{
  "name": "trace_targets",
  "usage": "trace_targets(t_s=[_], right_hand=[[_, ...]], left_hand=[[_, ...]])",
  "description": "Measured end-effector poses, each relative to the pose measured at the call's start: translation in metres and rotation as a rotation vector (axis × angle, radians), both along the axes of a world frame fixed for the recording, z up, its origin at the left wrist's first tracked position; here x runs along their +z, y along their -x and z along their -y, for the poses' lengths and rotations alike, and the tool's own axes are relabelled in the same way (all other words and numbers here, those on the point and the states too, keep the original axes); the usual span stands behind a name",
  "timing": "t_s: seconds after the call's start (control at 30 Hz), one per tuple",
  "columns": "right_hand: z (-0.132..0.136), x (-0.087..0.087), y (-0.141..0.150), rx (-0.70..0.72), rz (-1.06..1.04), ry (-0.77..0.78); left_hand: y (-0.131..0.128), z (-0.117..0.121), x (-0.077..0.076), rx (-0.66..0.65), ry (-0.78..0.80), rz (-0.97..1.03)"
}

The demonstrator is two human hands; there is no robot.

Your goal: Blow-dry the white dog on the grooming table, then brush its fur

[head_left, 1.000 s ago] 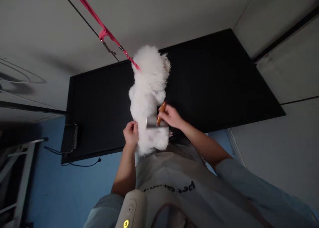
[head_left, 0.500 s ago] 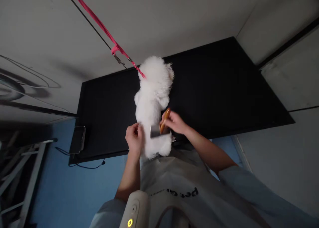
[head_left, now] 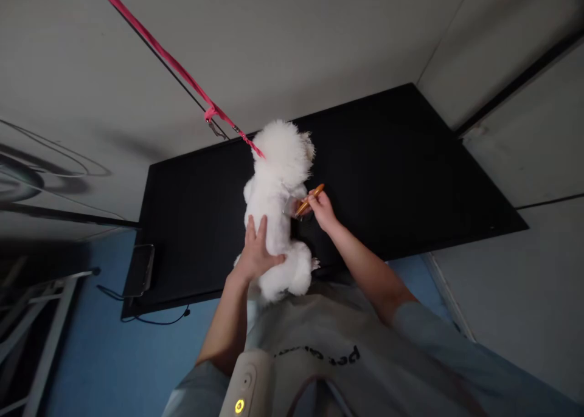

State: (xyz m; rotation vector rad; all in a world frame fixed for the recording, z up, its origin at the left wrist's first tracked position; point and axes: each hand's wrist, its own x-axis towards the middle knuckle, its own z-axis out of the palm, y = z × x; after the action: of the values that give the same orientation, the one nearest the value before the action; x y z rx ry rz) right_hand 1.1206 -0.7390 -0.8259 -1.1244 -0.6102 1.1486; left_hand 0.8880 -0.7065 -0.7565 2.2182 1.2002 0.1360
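A fluffy white dog point(head_left: 270, 192) stands on a black table point(head_left: 401, 174), its head toward the far edge and its rump toward me. My left hand point(head_left: 256, 256) lies on its lower back with the fingers spread. In my right hand point(head_left: 323, 211) is a slicker brush point(head_left: 311, 199), gripped by its orange-brown wooden handle. The brush's head touches or nearly touches the fur on the dog's right side, behind the shoulder; the exact contact is hard to make out. A pink leash point(head_left: 182, 70) runs from the dog's neck up to the upper left.
A dark flat device point(head_left: 139, 270) sits at the table's left edge, with a black cable point(head_left: 159, 321) hanging below it. A metal frame point(head_left: 57, 320) stands at the lower left. Beyond the table rises a grey wall point(head_left: 292, 46). A pale device with a yellow light point(head_left: 246, 383) is close below me.
My right hand has moved the slicker brush forward from the dog's hindquarters toward its shoulder. My left hand has gone from curled at the flank to spread on the back.
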Motion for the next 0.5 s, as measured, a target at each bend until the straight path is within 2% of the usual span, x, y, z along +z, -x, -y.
trace_targets(t_s=[0.13,0.17,0.3,0.33,0.43,0.47,0.5], right_hand=[[-0.009,0.001,0.001,0.225,-0.005,-0.036],[-0.010,0.001,0.002,0.245,-0.004,-0.041],[-0.010,0.007,0.002,0.051,0.000,-0.047],[-0.009,0.009,0.003,0.080,0.004,-0.062],[-0.010,0.016,0.006,0.302,0.033,-0.091],[-0.015,0.019,0.004,0.304,0.046,-0.080],[-0.022,0.023,0.000,0.205,0.055,-0.054]], left_hand=[[0.004,-0.001,0.002,0.015,0.088,0.003],[0.004,-0.001,0.002,0.022,0.105,0.003],[0.006,-0.002,0.000,0.054,0.121,0.023],[0.006,-0.002,-0.001,0.057,0.125,0.036],[0.008,-0.001,-0.003,0.047,0.162,0.062],[0.008,-0.001,-0.003,0.044,0.169,0.062],[0.008,-0.001,-0.003,0.041,0.170,0.056]])
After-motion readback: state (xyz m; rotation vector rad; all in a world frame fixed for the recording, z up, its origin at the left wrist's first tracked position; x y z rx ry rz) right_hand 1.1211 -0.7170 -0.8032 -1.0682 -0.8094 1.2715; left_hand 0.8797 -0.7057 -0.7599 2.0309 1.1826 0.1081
